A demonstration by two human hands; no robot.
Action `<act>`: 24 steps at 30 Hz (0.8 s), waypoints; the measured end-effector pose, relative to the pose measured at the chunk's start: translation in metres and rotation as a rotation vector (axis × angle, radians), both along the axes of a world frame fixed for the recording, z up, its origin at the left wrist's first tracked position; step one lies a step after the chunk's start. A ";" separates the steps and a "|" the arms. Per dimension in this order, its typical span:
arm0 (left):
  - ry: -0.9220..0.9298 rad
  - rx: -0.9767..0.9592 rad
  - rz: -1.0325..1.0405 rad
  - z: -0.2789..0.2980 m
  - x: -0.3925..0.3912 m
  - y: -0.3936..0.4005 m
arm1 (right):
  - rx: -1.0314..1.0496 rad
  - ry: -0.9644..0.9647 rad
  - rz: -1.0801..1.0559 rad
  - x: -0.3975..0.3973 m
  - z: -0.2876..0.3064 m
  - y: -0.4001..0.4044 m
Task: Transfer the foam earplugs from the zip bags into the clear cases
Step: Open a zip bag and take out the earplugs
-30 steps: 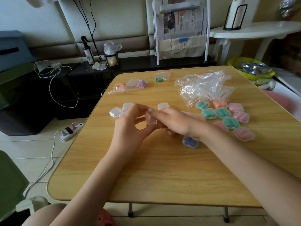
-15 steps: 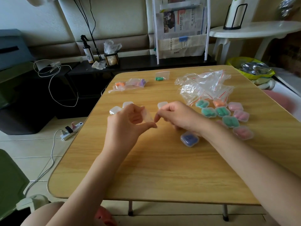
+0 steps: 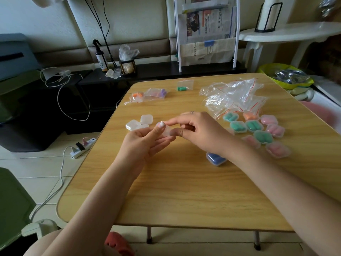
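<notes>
A person seated at a wooden folding table [image 3: 184, 191] works an empty clear case [image 3: 165, 130] at the centre of the frame, above the tabletop. The left hand [image 3: 145, 143] cradles the case on its curled fingers with the thumb pressed on top, while the right hand [image 3: 199, 132] pinches the case's right edge between forefinger and thumb, apparently prying the lid open; whether the lid has parted cannot be told. Just left of the hands, 3 more empty cases [image 3: 140, 123] sit clustered together. At the right of the frame lies a group of filled cases [image 3: 256, 128] holding green, pink and orange earplugs, with a case of blue earplugs [image 3: 215, 159] apart from them, just below the right wrist. Behind the filled cases is a heap of emptied zip bags [image 3: 234, 97]. Toward the table's far edge, upper centre, 3 bags are still loaded: one with orange earplugs [image 3: 137, 96], one with purple earplugs [image 3: 160, 92] and one with green earplugs [image 3: 182, 87]. The job looks well along, judging by the filled cases against the 3 full bags. The step in hand appears to be opening a fresh case; the next move likely calls for reaching to a far bag, unzipping it and tipping its pair of plugs into the opened case.
</notes>
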State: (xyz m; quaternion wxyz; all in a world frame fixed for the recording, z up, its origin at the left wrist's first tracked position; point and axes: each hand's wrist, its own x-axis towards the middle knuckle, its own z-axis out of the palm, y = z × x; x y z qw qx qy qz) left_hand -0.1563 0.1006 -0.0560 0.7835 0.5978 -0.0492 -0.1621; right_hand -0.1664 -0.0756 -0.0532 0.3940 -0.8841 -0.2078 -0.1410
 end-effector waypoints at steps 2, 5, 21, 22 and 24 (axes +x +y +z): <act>0.009 -0.001 -0.013 0.000 0.000 -0.001 | -0.023 -0.047 0.001 0.000 0.001 0.000; -0.027 0.064 -0.098 0.001 -0.006 -0.004 | 0.100 -0.008 -0.055 0.002 0.004 -0.006; 0.082 -0.230 -0.036 -0.002 0.005 -0.002 | 0.679 0.464 0.015 0.004 0.000 0.000; 0.069 -0.225 -0.035 -0.003 0.006 -0.002 | 0.699 0.449 0.026 0.003 -0.001 0.002; 0.050 -0.216 -0.031 -0.005 0.006 -0.002 | 0.732 0.425 0.038 0.002 -0.001 0.005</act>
